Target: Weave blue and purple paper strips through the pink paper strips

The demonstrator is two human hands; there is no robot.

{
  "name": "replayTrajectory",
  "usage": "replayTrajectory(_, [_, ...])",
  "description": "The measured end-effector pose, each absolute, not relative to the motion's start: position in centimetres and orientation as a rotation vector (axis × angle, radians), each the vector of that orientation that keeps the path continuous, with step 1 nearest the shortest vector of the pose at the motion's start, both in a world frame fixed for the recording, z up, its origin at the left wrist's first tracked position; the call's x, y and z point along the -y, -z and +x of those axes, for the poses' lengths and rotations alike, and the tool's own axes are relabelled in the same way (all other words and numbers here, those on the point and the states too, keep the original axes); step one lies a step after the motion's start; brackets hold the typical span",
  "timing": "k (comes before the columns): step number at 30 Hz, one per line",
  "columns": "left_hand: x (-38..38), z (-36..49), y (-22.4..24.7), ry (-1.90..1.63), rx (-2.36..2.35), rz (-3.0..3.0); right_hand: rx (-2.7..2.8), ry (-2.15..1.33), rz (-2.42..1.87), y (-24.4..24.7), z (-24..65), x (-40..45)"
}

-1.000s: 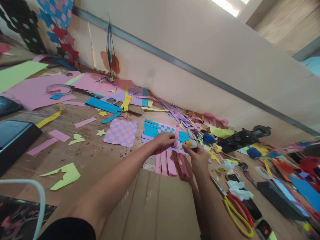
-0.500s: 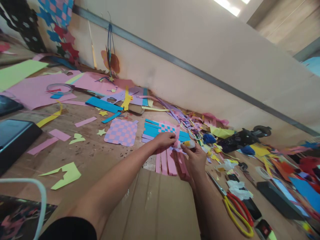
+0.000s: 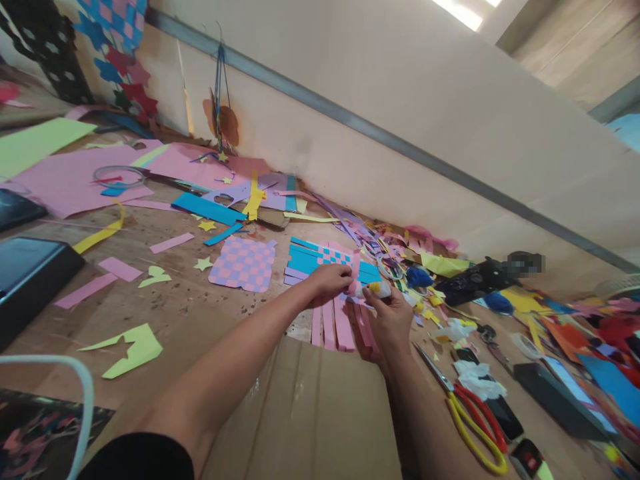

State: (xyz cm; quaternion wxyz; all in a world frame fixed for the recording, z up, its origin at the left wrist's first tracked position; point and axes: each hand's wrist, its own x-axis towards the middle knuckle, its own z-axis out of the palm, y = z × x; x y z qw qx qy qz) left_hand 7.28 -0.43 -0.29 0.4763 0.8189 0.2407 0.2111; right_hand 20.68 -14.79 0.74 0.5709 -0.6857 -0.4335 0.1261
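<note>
Two bare hands are seen at a blue-and-pink woven sheet (image 3: 334, 257), which is laid near mid-picture on the brown surface and partly covered by both. By the right hand (image 3: 393, 317), a small white bottle (image 3: 379, 289) with a yellow label is gripped, tip pointed toward the left hand; its label text cannot be read. The left hand (image 3: 331, 280) is set on the sheet, fingers drawn in narrow beside an upturned pink strip (image 3: 355, 263); whether the strip is pinched or just pressed cannot be told, as the fingertips are tucked out of sight. Contact between bottle tip and strip can't be made out either. Loose pink tails (image 3: 343, 333) are spread below the sheet, their upper ends hidden.

To the left, a purple-and-pink checked mat (image 3: 243, 265) is laid flat, well apart from both hands. Scissors (image 3: 453, 395) with red and yellow handles are placed beside the right forearm, blades slightly parted. Cardboard (image 3: 310, 413) is cut off by the bottom edge, a black sleeve (image 3: 137, 460) likewise. A black device (image 3: 37, 287) is cropped at left. Part of a dark object (image 3: 465, 283) is pixelated; its kind is unclear. Strips in the pile (image 3: 370, 243) are too tangled to count.
</note>
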Motion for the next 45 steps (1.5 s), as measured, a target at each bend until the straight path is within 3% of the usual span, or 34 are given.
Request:
replayTrajectory(32, [0.6, 7.1, 0.0, -0.509, -0.596, 1.997, 1.095, -0.259, -1.618, -0.6, 21.0, 14.6])
replayTrajectory(45, [0.8, 6.9, 0.6, -0.593, -0.657, 2.157, 0.87, -0.533, -1.481, -1.6, 20.1, 14.9])
